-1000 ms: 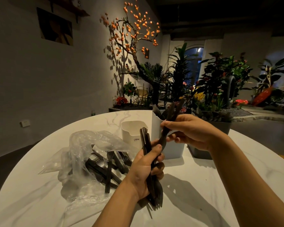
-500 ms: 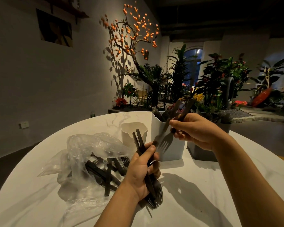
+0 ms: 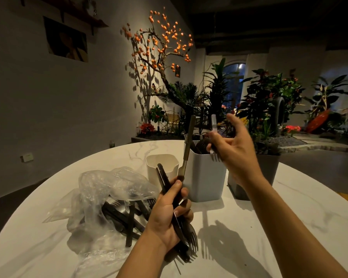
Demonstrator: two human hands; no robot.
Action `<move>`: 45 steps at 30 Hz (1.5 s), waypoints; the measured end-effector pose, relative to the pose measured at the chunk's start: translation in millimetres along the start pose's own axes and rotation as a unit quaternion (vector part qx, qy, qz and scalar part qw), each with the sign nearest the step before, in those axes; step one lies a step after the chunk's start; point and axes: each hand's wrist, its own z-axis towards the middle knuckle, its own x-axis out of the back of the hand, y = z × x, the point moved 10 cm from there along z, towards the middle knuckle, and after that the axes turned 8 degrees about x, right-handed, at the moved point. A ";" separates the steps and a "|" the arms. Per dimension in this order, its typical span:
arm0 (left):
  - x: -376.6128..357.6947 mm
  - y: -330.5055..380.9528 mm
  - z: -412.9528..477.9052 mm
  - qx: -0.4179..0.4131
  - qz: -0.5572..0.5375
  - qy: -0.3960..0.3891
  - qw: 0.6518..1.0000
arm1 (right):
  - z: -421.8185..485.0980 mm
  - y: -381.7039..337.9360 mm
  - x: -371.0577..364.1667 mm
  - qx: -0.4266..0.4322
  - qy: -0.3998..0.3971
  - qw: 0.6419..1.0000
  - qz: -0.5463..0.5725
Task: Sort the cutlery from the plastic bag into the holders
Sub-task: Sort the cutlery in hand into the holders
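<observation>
Currently, the left hand [image 3: 167, 215] maintains a closed grip around a bundle of dark cutlery [image 3: 182, 227], fork tines pointing down toward the white marbled surface [image 3: 289, 227]. One longer handle [image 3: 188, 145] rises from this bundle in front of the light grey holder [image 3: 204, 177]. The right hand [image 3: 234, 149] is above that holder, fingers partly spread; a blurred fork [image 3: 214, 137] sits at its fingertips, and whether the grip is closed on it cannot be told. A smaller white holder [image 3: 162, 167] stands left of the grey one. The plastic bag [image 3: 109, 195], containing further dark cutlery, lies on the surface to the left.
</observation>
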 end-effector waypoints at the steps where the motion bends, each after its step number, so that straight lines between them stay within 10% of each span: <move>1: 1.5 -0.6 0.5 0.002 -0.002 0.002 1.000 | 1.9 -5.2 5.9 0.027 0.013 1.000 0.001; 8: 3.1 -3.0 1.4 0.009 -0.009 0.002 1.000 | 4.1 4.5 20.9 -0.088 0.055 0.946 0.308; 21: 2.7 -5.2 2.5 0.024 -0.018 -0.003 1.000 | 17.3 -28.2 35.9 0.092 0.084 0.990 -0.063; 30: 7.4 -7.2 5.6 0.026 0.008 0.010 1.000 | 0.3 47.7 -5.7 -0.036 -0.075 0.947 -0.310; 37: 5.0 -7.7 2.2 0.032 0.008 0.015 0.999 | 5.3 -18.8 4.7 0.163 0.061 0.918 -0.356; 45: 14.0 -9.8 7.6 0.038 0.006 0.021 0.999 | -12.0 44.7 -37.9 -0.014 -0.301 0.815 -0.495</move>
